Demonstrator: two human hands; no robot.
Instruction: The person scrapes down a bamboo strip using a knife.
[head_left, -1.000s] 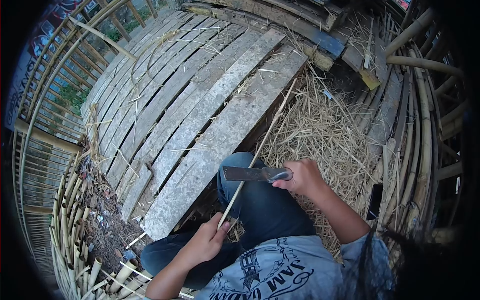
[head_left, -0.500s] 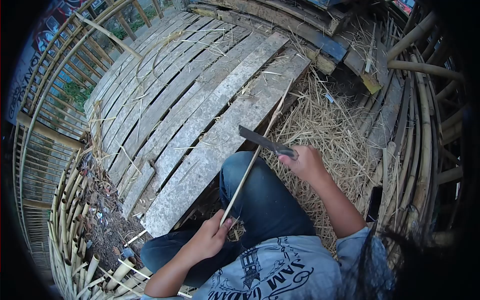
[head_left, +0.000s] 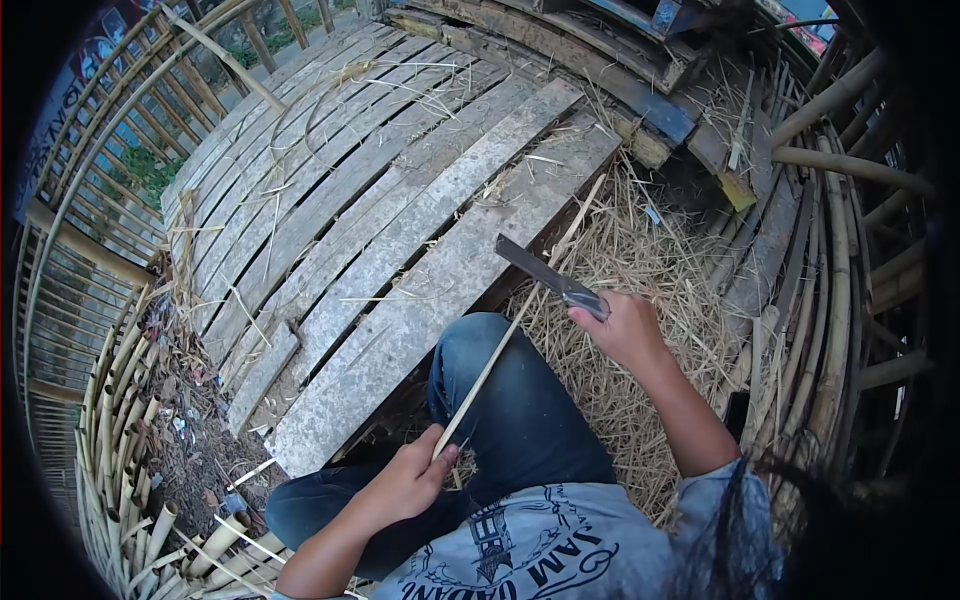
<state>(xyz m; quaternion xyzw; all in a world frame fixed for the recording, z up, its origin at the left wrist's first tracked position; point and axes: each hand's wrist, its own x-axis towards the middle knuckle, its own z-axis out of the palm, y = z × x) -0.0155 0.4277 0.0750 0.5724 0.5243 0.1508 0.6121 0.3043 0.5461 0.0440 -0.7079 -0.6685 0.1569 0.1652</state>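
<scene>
Head view: the strip is held at its near end by the closed left grip, its long axis slanting forward-right over the knee; the knife, clasped in the right grip, is angled across it, contact unclear.

Dark, dull metal in the knife, glossier towards its grip. Smooth, pale wood in the thin strip. Rough, blotchy, matt wood in the planks; dry, matt shavings. Faded denim trousers, printed cloth shirt.
</scene>
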